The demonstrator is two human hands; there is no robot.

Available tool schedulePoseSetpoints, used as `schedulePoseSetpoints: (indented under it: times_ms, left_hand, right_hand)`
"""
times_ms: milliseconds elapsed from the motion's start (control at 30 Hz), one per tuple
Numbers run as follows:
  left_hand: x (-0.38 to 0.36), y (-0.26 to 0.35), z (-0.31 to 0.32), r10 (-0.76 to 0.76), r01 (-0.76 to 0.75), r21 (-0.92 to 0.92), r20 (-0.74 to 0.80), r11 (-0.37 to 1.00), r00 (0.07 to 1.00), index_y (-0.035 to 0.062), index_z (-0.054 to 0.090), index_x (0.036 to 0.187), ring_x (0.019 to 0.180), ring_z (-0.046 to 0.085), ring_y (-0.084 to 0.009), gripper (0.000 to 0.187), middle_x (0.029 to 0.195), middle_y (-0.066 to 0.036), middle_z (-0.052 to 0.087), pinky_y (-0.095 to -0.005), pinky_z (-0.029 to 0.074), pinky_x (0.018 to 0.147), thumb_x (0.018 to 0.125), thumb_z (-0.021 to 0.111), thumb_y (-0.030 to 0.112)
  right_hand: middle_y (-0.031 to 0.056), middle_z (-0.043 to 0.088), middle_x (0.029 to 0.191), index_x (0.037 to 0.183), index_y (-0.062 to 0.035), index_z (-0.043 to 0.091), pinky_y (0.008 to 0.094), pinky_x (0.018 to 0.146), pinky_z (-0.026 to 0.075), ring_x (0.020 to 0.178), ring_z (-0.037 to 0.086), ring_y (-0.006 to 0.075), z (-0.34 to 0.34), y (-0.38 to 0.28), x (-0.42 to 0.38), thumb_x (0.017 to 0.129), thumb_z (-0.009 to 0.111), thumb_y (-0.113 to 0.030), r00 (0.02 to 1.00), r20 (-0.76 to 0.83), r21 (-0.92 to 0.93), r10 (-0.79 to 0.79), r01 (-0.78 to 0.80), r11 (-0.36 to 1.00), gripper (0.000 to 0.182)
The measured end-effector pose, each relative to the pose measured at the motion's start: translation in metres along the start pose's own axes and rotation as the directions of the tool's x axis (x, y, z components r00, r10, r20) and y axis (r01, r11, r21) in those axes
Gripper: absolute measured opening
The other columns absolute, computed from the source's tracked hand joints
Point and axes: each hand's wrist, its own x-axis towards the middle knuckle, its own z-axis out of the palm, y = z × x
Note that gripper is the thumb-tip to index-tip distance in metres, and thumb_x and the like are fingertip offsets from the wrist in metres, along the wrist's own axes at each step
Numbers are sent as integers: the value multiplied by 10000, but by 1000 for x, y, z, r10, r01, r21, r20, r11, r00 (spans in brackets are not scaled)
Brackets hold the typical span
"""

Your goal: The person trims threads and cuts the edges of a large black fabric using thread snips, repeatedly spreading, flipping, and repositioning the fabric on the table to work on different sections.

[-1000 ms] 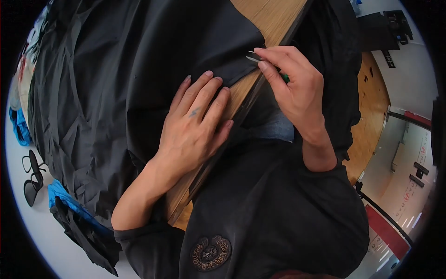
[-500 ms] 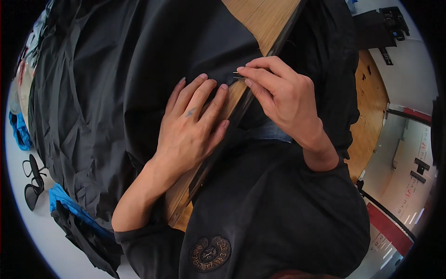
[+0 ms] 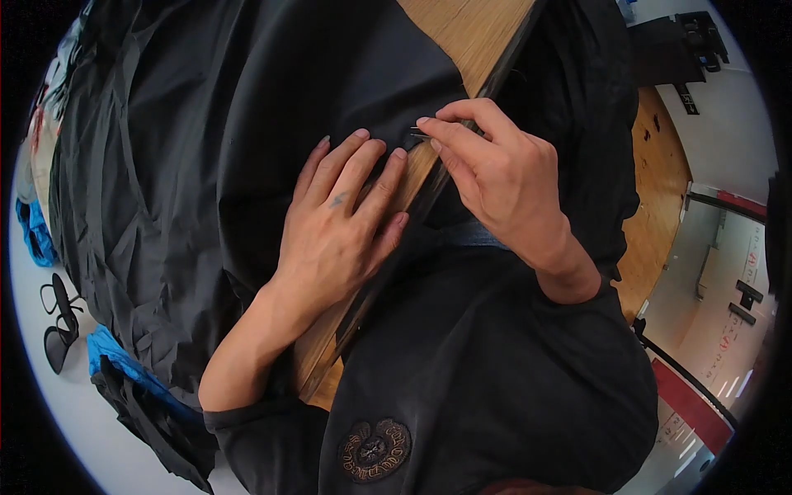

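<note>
Black fabric [image 3: 330, 74] is spread over a wooden board [image 3: 474, 37] whose edge runs diagonally through the view. On the fabric near that edge lies my left hand [image 3: 334, 210], palm down, fingers spread, holding nothing. My right hand [image 3: 503, 165] is beside it to the right, thumb and forefinger closed on thin metal tweezers [image 3: 419, 134]. The two slim tips point left and are slightly apart, close over the fabric by the board's edge. Whether they touch the cloth or grip anything is too small to tell.
Sunglasses [image 3: 59, 326] lie on a white surface at the far left, near blue cloth [image 3: 124, 363]. Crumpled black fabric [image 3: 124, 206] covers the left side. A whiteboard [image 3: 709, 305] with red writing stands at the right, beyond a wooden floor [image 3: 656, 181].
My right hand has shifted slightly left with the tweezers, whose tips are now a little closer to my left hand. My left hand has stayed in place.
</note>
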Motion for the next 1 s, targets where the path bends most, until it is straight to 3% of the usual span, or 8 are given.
schedulePoseSetpoints:
  times_ms: [133, 200, 267, 333, 433, 533, 767, 1000]
  left_hand:
    - [0, 1, -1, 3, -3, 5, -6, 1000, 1000, 64, 584, 1349, 1314, 494, -331, 546, 1335, -150, 542, -521, 374, 1137, 852, 723, 244]
    - [1, 2, -2, 2, -2, 13, -3, 1000, 1000, 62, 584, 1348, 1313, 494, -331, 546, 1334, -151, 543, -519, 373, 1138, 853, 721, 244]
    - [1, 2, -2, -1, 1, 24, -3, 1000, 1000, 60, 584, 1348, 1312, 495, -331, 545, 1332, -152, 545, -518, 373, 1139, 853, 720, 244]
    - [2, 2, -1, 1, -1, 14, -2, 1000, 1000, 63, 584, 1349, 1308, 499, -329, 548, 1329, -153, 549, -518, 373, 1140, 851, 720, 247]
    - [3, 3, -2, -1, 2, 19, -7, 1000, 1000, 65, 585, 1350, 1305, 502, -335, 553, 1327, -153, 550, -519, 376, 1137, 843, 725, 237]
    - [3, 4, -3, -6, 6, 15, 3, 1000, 1000, 66, 584, 1352, 1304, 502, -342, 559, 1327, -155, 550, -521, 380, 1133, 836, 729, 227]
    - [3, 2, -2, -1, 1, 13, 7, 1000, 1000, 66, 580, 1358, 1308, 499, -347, 562, 1327, -160, 549, -525, 381, 1134, 838, 727, 222]
    - [2, 3, -2, -14, 13, 30, 49, 999, 999, 128, 557, 1411, 1336, 483, -358, 586, 1385, -171, 507, -525, 380, 1150, 850, 715, 189]
  right_hand:
    - [36, 680, 992, 1041, -75, 750, 298, 611, 551, 727, 704, 210, 8, 1, -6, 845, 721, -38, 1000, -22, -27, 16, -16, 1000, 201]
    - [55, 674, 1002, 1055, -68, 753, 299, 613, 564, 748, 720, 243, 10, 16, -3, 912, 684, -105, 996, -90, -17, -10, 9, 1000, 163]
    - [63, 679, 978, 1067, -74, 751, 302, 626, 564, 755, 716, 250, 8, 36, 3, 927, 673, -113, 973, -184, -19, 137, -143, 990, 165]
    - [63, 688, 968, 1076, -79, 748, 305, 632, 566, 759, 715, 252, 1, 41, 5, 923, 684, -109, 969, -188, 75, 159, -148, 986, 169]
    - [44, 700, 995, 1072, -82, 746, 297, 637, 570, 777, 722, 247, -5, 27, -3, 896, 706, -91, 990, -143, 164, -17, 40, 986, 181]
    - [56, 719, 979, 1033, -56, 751, 283, 638, 563, 781, 719, 217, -6, 22, -5, 873, 714, -50, 998, -55, 55, 32, -29, 998, 164]
    - [51, 726, 967, 1024, -65, 750, 283, 633, 566, 776, 723, 227, -10, 25, -3, 879, 703, -55, 998, -58, 21, -21, 22, 1000, 153]
    - [44, 714, 970, 1040, -69, 749, 288, 624, 570, 763, 725, 225, -5, 26, -5, 879, 709, -71, 998, -62, 21, 1, 0, 1000, 166]
